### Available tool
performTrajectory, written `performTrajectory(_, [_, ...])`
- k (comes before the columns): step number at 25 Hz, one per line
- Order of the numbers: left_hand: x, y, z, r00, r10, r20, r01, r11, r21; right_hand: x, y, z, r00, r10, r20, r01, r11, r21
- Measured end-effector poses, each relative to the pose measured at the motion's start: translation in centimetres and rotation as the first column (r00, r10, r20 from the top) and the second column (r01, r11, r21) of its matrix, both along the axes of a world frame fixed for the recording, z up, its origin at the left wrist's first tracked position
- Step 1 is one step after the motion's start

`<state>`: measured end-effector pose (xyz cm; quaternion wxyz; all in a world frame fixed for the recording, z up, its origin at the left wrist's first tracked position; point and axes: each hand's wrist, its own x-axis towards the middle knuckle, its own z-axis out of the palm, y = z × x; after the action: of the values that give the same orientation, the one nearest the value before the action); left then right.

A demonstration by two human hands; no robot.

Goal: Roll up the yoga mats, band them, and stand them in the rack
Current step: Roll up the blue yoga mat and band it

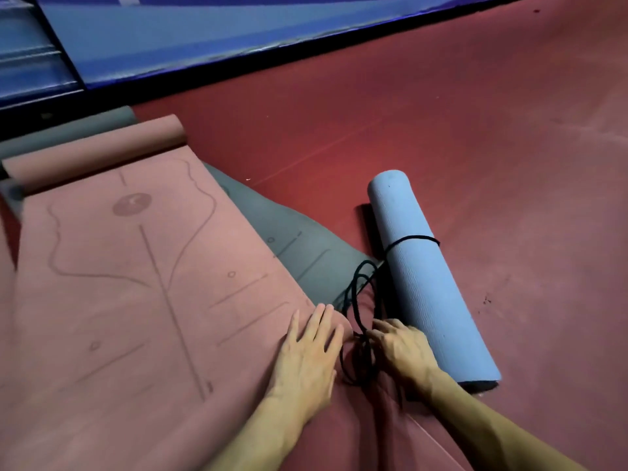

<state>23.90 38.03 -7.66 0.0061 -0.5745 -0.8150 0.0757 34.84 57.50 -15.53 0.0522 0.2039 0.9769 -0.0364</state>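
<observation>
Unrolled mat [136, 300] at left, over second flat mat [299, 246], far end curled. Rolled banded mat [424, 283] right of both, on floor [475, 130]. Loose cords [360, 321] between, hands [309, 348] there.

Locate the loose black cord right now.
Head view, lower centre: the loose black cord lies looped on the red floor between the pink mat and the rolled blue mat, under the right hand.
</observation>
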Motion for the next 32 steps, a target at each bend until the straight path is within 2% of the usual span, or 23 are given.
performTrajectory(2, [0.6, 0.7, -1.1, 0.999, -0.039, -0.022, 0.039, 0.999, 0.007, 0.0, 1.3, 0.3, 0.995, 0.035, -0.091, -0.023, 0.991, 0.129])
performTrajectory(5, [2.3, 3.1, -3.0, 0.983, -0.179, -0.046, 0.176, 0.982, -0.065, 0.2, 3.0, 0.7, 0.994, -0.107, 0.025, 0.102, 0.982, 0.160])
performTrajectory(8, [3.9, 6.0, -5.1, 0.978, -0.207, 0.030, 0.208, 0.976, -0.067, 2.0, 3.8, -0.6, 0.992, -0.091, 0.082, 0.072, 0.975, 0.211])
performTrajectory(11, [4.5, 8.5, -7.4, 0.980, -0.138, 0.140, 0.151, 0.985, -0.087, 4.4, 6.4, -0.5, 0.992, -0.118, 0.045, 0.103, 0.964, 0.246])
performTrajectory(13, [4.3, 10.0, -9.0, 0.973, -0.014, 0.229, 0.035, 0.996, -0.087, 5.9, 7.9, 0.0, 0.985, -0.160, 0.059, 0.142, 0.961, 0.237])
performTrajectory(16, [3.9, 12.0, -11.8, 0.922, 0.168, 0.349, -0.127, 0.982, -0.139, 6.8, 8.8, 0.6, 0.972, -0.224, 0.077, 0.200, 0.950, 0.239])
performTrajectory(18, [3.8, 12.6, -13.9, 0.884, 0.227, 0.408, -0.194, 0.973, -0.122, 6.4, 8.4, 0.3, 0.959, -0.281, 0.044, 0.263, 0.935, 0.240])
performTrajectory(21, [3.4, 12.7, -16.4, 0.870, 0.163, 0.466, -0.207, 0.977, 0.044, 5.1, 7.6, -0.7, 0.954, -0.298, 0.026, 0.282, 0.925, 0.256])
performTrajectory(24, [3.3, 12.9, -18.2, 0.740, -0.006, 0.672, -0.180, 0.962, 0.206, 4.9, 7.6, -1.2, 0.948, -0.317, 0.017, 0.302, 0.917, 0.261])
performTrajectory(26, [3.1, 13.7, -18.2, 0.687, -0.092, 0.721, -0.152, 0.952, 0.267, 5.2, 7.7, -1.1, 0.942, -0.334, 0.032, 0.316, 0.915, 0.249])
performTrajectory(29, [2.8, 15.8, -17.0, 0.673, -0.173, 0.719, -0.009, 0.970, 0.242, 6.5, 8.9, -0.6, 0.938, -0.347, -0.012, 0.341, 0.914, 0.219])
performTrajectory(32, [4.5, 16.9, -14.1, 0.772, -0.117, 0.625, 0.069, 0.993, 0.101, 8.9, 11.1, 0.1, 0.912, -0.409, -0.032, 0.409, 0.899, 0.159])
